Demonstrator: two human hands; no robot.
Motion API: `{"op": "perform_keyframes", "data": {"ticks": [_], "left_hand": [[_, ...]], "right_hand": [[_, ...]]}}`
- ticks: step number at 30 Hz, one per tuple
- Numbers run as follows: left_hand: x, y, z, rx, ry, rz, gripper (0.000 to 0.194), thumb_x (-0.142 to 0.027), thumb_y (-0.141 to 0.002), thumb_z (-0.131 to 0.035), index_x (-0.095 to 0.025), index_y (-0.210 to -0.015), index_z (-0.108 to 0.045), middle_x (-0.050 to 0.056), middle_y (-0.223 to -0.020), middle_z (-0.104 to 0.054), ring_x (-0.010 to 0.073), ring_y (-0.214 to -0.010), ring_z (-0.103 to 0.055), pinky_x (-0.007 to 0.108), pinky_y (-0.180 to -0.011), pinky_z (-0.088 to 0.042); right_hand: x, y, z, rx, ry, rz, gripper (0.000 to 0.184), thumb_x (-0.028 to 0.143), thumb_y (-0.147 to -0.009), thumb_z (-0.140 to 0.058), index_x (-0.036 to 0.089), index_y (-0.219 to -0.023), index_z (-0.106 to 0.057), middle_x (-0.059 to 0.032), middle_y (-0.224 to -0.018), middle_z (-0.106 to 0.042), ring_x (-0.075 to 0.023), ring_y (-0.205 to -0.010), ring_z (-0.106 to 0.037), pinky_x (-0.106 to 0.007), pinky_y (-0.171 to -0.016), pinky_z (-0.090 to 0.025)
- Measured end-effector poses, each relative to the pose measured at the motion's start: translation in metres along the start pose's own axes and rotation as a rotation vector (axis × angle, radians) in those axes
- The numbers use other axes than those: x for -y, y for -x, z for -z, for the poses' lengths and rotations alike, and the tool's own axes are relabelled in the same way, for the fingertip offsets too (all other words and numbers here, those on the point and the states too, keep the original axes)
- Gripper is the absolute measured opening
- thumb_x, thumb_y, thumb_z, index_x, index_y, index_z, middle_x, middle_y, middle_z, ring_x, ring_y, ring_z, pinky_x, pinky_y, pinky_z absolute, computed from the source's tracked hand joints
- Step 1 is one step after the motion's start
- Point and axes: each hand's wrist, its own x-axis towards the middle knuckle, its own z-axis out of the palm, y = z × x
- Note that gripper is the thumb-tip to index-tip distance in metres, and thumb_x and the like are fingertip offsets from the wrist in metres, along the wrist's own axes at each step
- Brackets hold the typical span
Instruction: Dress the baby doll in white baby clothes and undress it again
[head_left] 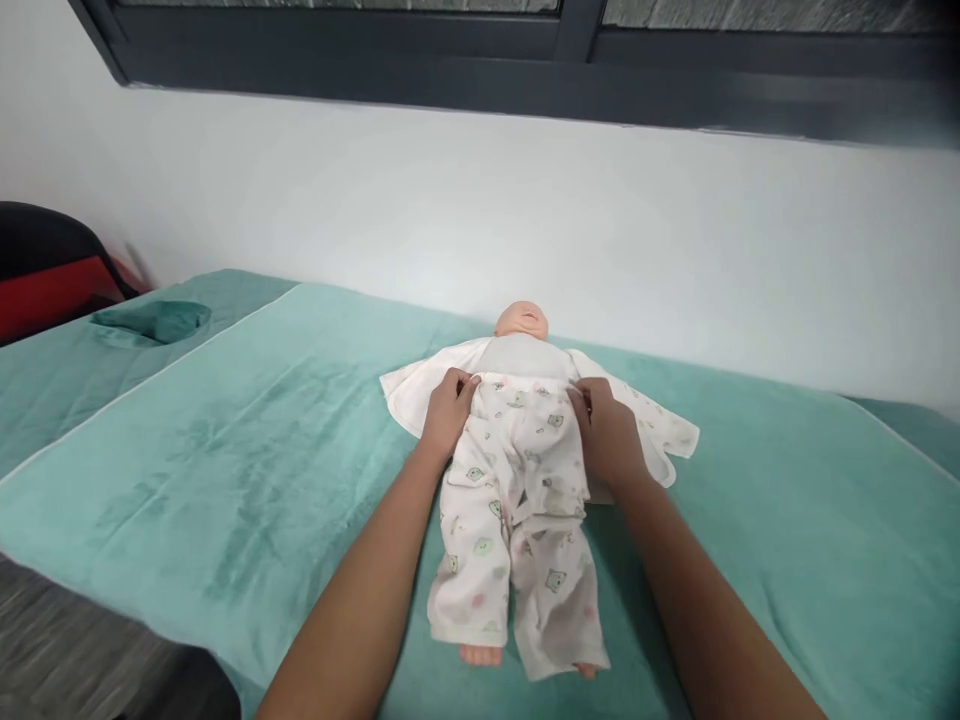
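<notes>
A baby doll (pixel 521 319) lies on its back on a green bed, head toward the wall. White baby pants (pixel 525 450) with a small coloured print cover its legs up to the belly, and the toes show below the cuffs. At the waistband's left end my left hand (pixel 450 408) pinches the cloth. My right hand (pixel 604 425) grips the waistband's other side, its fingertips partly hidden. A white printed baby shirt (pixel 671 432) lies spread open beneath the doll, one sleeve stretched to the right. The doll's torso (pixel 517 355) looks whitish between shirt and pants.
The bed's green cover (pixel 247 450) reaches to the white wall (pixel 337 200), with a dark window frame (pixel 450 60) above. A face hole (pixel 154 322) is at the bed's left end, near a black and red chair (pixel 60 285).
</notes>
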Motion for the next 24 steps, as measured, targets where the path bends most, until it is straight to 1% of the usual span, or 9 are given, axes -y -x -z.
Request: {"op": "perform_keyframes", "data": {"ticks": [3, 5, 8, 11, 13, 15, 18, 21, 24], "left_hand": [[0.001, -0.006, 0.000, -0.035, -0.043, -0.014, 0.022, -0.037, -0.092, -0.049, -0.023, -0.076, -0.046, -0.003, -0.067, -0.051, 0.0167, -0.069, -0.049, 0.028, -0.065, -0.035], [0.001, -0.014, -0.003, -0.079, -0.071, -0.034, 0.021, -0.036, -0.093, -0.048, -0.023, -0.078, -0.043, -0.003, -0.067, -0.050, 0.0168, -0.068, -0.049, 0.028, -0.065, -0.034], [-0.001, -0.031, -0.007, -0.117, -0.078, -0.053, 0.018, -0.035, -0.094, -0.046, -0.024, -0.081, -0.041, -0.003, -0.068, -0.049, 0.0171, -0.067, -0.048, 0.028, -0.066, -0.033], [-0.002, -0.042, -0.009, -0.059, -0.058, -0.046, 0.019, -0.034, -0.092, -0.049, -0.023, -0.078, -0.042, -0.002, -0.069, -0.051, 0.0170, -0.069, -0.048, 0.028, -0.066, -0.034], [-0.003, -0.042, -0.006, 0.012, -0.044, -0.037, 0.020, -0.036, -0.090, -0.051, -0.022, -0.076, -0.045, -0.002, -0.072, -0.053, 0.0168, -0.071, -0.049, 0.028, -0.067, -0.035], [-0.006, -0.036, 0.001, 0.087, -0.042, -0.025, 0.023, -0.040, -0.089, -0.051, -0.021, -0.075, -0.048, -0.001, -0.075, -0.056, 0.0171, -0.074, -0.050, 0.029, -0.069, -0.037], [-0.012, -0.025, 0.016, 0.230, -0.062, 0.034, 0.026, -0.044, -0.086, -0.051, -0.020, -0.077, -0.052, 0.000, -0.080, -0.059, 0.0178, -0.077, -0.051, 0.029, -0.069, -0.038], [-0.017, -0.014, 0.030, 0.377, -0.052, 0.113, 0.026, -0.046, -0.084, -0.052, -0.020, -0.082, -0.054, 0.000, -0.082, -0.060, 0.0171, -0.076, -0.051, 0.027, -0.065, -0.039], [-0.021, -0.008, 0.037, 0.433, -0.027, 0.174, 0.026, -0.045, -0.082, -0.051, -0.021, -0.089, -0.057, 0.001, -0.086, -0.061, 0.0168, -0.077, -0.053, 0.026, -0.064, -0.040]], "right_hand": [[-0.004, -0.027, -0.010, -0.034, -0.057, -0.057, 0.024, 0.047, -0.091, -0.044, 0.024, -0.091, -0.051, -0.0042, -0.076, -0.064, -0.0246, -0.072, -0.057, -0.032, -0.064, -0.037], [-0.008, -0.038, -0.019, -0.046, -0.130, -0.121, 0.022, 0.046, -0.087, -0.050, 0.024, -0.087, -0.050, -0.0022, -0.074, -0.061, -0.0231, -0.072, -0.055, -0.031, -0.065, -0.036], [-0.011, -0.040, -0.030, -0.097, -0.228, -0.220, 0.025, 0.048, -0.083, -0.054, 0.023, -0.081, -0.049, -0.0005, -0.072, -0.058, -0.0206, -0.070, -0.052, -0.031, -0.066, -0.036], [-0.009, -0.033, -0.033, -0.098, -0.296, -0.266, 0.030, 0.051, -0.083, -0.053, 0.023, -0.077, -0.049, -0.0004, -0.073, -0.057, -0.0188, -0.070, -0.050, -0.030, -0.064, -0.036], [-0.008, -0.027, -0.030, -0.039, -0.301, -0.252, 0.035, 0.055, -0.086, -0.048, 0.022, -0.073, -0.049, -0.0006, -0.073, -0.058, -0.0185, -0.070, -0.049, -0.030, -0.064, -0.035], [-0.008, -0.024, -0.023, 0.050, -0.272, -0.227, 0.041, 0.057, -0.088, -0.043, 0.022, -0.068, -0.048, -0.0017, -0.071, -0.060, -0.0196, -0.071, -0.049, -0.030, -0.064, -0.035], [-0.013, -0.020, -0.009, 0.204, -0.243, -0.217, 0.039, 0.052, -0.087, -0.044, 0.021, -0.065, -0.051, -0.0031, -0.072, -0.064, -0.0224, -0.075, -0.052, -0.031, -0.065, -0.036], [-0.018, -0.016, 0.006, 0.331, -0.305, -0.231, 0.030, 0.047, -0.083, -0.050, 0.021, -0.072, -0.059, -0.0025, -0.073, -0.065, -0.0226, -0.075, -0.054, -0.031, -0.065, -0.038], [-0.019, -0.011, 0.017, 0.460, -0.449, -0.234, 0.022, 0.041, -0.081, -0.054, 0.021, -0.084, -0.063, -0.0016, -0.078, -0.065, -0.0206, -0.076, -0.055, -0.030, -0.065, -0.040]]}}
